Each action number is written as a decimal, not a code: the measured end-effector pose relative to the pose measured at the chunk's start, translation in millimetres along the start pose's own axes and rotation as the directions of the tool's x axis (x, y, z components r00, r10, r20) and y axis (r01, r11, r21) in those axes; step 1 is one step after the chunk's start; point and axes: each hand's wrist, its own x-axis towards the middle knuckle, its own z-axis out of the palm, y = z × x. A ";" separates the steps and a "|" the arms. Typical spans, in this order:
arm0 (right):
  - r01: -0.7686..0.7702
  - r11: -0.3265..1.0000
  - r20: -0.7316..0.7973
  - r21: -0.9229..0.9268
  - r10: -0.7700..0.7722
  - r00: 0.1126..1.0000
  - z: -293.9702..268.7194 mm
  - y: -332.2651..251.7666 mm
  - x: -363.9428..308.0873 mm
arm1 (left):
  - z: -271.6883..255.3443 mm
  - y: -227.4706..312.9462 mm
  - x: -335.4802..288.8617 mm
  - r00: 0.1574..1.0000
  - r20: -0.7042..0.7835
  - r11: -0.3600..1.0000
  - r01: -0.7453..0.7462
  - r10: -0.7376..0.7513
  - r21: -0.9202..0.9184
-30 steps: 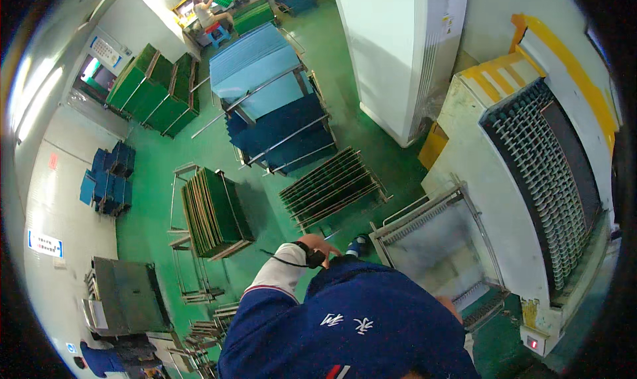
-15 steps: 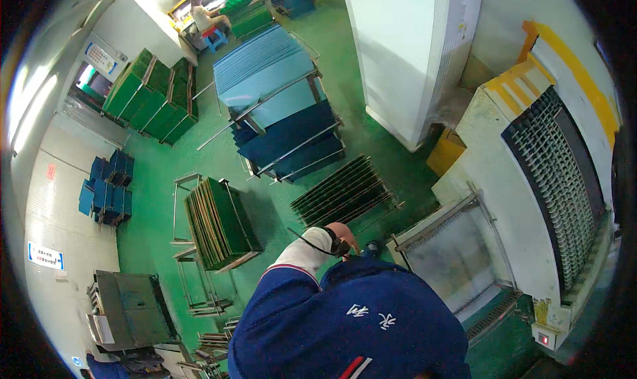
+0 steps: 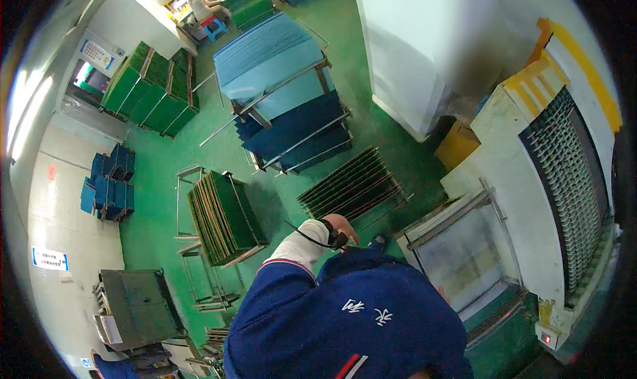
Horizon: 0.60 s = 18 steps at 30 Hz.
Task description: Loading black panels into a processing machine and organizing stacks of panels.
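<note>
My left hand [image 3: 342, 227] hangs in front of my dark blue jacket [image 3: 352, 306], with a black strap [image 3: 337, 238] at the wrist and a white sleeve [image 3: 302, 247] behind it. Its fingers bend downward, and their tips are partly hidden by the strap and jacket; whether they hold anything does not show. Nearest to this hand is a low rack of dark upright panels [image 3: 358, 186] on the floor just beyond it. My right hand does not show; the jacket covers that side.
Left of my hand stands a metal rack of green boards [image 3: 222, 216]. Farther off is a tall rack of light blue panels [image 3: 269, 60]. A machine with rows of rollers [image 3: 564, 193] and a tray-like bed [image 3: 461, 256] stands right. A person [image 3: 201, 7] sits at the back.
My view has shifted slightly, so the machine and the low dark rack sit farther right. My left hand stays in front of the jacket, a little higher in the picture.
</note>
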 end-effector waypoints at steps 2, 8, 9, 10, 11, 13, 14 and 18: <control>0.010 0.982 -0.022 -0.187 -0.014 1.000 34.2 -42.2 -20.7 | 9.5 -6.0 -6.9 0.999 -0.046 1.000 -0.007 0.008 0.026; 0.005 0.952 -0.081 -0.306 -0.031 0.996 116.8 -116.3 -82.4 | 6.2 0.6 -27.1 0.997 -0.072 0.994 0.035 -0.027 0.108; -0.061 0.957 -0.099 -0.282 0.034 0.994 119.6 -119.2 -84.8 | 9.2 -10.6 -16.7 0.999 -0.053 0.995 -0.002 0.007 0.104; -0.060 0.975 -0.041 -0.213 0.053 0.998 114.3 -114.2 -76.9 | 11.7 -29.2 3.2 0.999 -0.035 0.994 -0.039 0.042 0.098; -0.067 0.988 0.013 -0.138 0.070 0.997 108.0 -109.5 -67.5 | 14.1 -38.9 17.9 0.997 -0.012 0.992 -0.079 0.080 0.094; -0.105 0.992 0.067 -0.075 0.110 0.992 98.7 -101.4 -51.9 | 11.6 -35.4 20.4 0.997 0.055 0.998 -0.055 0.053 0.031; -0.134 0.987 0.070 -0.090 0.140 0.988 99.5 -101.4 -45.0 | 8.8 -33.3 16.1 0.995 0.089 0.999 -0.037 0.037 0.001; -0.091 0.993 0.188 -0.076 0.103 0.977 100.5 -96.9 -45.2 | 11.3 -25.0 2.8 0.998 0.060 1.000 0.023 -0.024 0.006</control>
